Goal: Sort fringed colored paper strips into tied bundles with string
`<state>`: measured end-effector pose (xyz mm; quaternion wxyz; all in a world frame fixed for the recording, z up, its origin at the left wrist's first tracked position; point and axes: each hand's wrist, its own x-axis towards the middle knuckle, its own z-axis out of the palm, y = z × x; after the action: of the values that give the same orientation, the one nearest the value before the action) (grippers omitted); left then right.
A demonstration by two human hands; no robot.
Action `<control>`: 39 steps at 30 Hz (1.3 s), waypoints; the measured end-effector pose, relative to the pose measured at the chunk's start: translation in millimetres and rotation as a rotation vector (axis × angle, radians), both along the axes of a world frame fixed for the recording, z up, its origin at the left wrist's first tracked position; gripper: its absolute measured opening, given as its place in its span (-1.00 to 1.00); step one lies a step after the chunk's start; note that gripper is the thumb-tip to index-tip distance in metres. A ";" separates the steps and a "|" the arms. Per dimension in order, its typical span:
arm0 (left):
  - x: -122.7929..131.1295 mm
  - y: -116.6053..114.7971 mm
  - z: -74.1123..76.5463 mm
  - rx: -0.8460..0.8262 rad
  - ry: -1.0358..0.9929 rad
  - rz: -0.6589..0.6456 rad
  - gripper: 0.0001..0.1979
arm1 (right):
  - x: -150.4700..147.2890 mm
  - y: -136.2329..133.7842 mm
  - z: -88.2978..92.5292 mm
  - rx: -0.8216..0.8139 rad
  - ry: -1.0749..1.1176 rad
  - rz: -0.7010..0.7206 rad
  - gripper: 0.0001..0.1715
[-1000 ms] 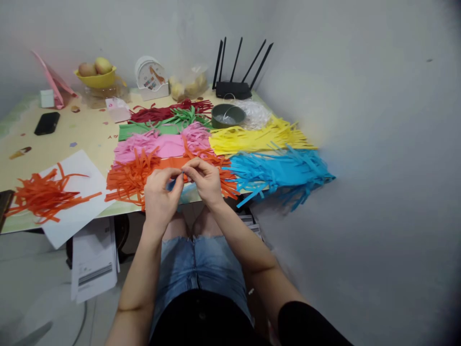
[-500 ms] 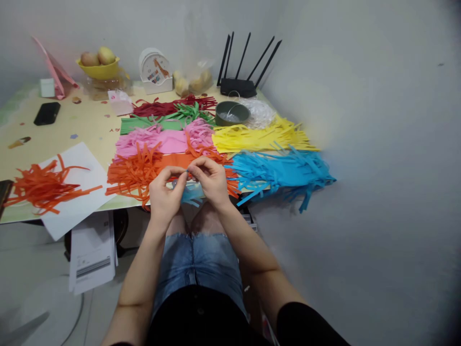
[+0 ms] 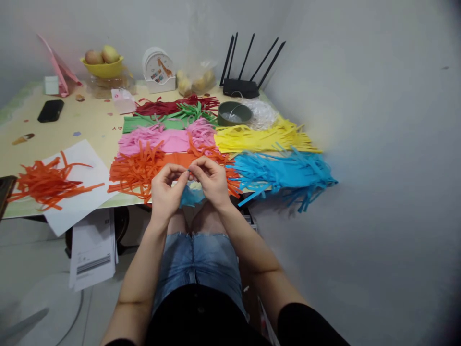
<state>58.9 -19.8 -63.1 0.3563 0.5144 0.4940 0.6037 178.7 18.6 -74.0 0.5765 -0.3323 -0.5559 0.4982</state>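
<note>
My left hand (image 3: 166, 190) and my right hand (image 3: 212, 180) meet just above the table's front edge, fingertips pinched together on a small bunch of blue paper strips (image 3: 189, 196) that hangs down between them. Right behind my hands lies a fringed orange paper sheet (image 3: 140, 168). A fringed blue sheet (image 3: 284, 170) lies to the right of my right hand, partly over the table edge.
Fringed pink (image 3: 169, 139), green (image 3: 158, 121), dark red (image 3: 162, 105) and yellow (image 3: 259, 138) sheets lie on the table (image 3: 54, 139). Loose orange strips (image 3: 43, 180) rest on white paper at the left. A green bowl (image 3: 234, 114), router (image 3: 242, 86), clock, fruit bowl (image 3: 103, 67) and phone (image 3: 50, 110) stand farther back.
My hands stay pinched together on the blue strips, which now hang a little lower between them. The view has shifted slightly; the table items have not moved.
</note>
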 end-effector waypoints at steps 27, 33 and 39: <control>4.0 -13.6 -2.8 0.106 0.083 0.111 -0.93 | 7.8 -10.0 2.0 0.060 -0.032 0.008 -0.70; -5.1 -14.6 -2.7 -0.040 -0.171 -0.130 -0.85 | 18.5 -9.3 4.5 0.163 -0.191 0.043 -0.72; -3.5 -19.3 -3.2 0.032 -0.068 0.020 -0.88 | 23.5 -8.2 6.6 0.226 -0.273 0.085 -0.77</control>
<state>55.4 -39.1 -66.2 0.3586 0.4942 0.4771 0.6321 202.1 10.4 -67.4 0.5079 -0.3062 -0.6950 0.4066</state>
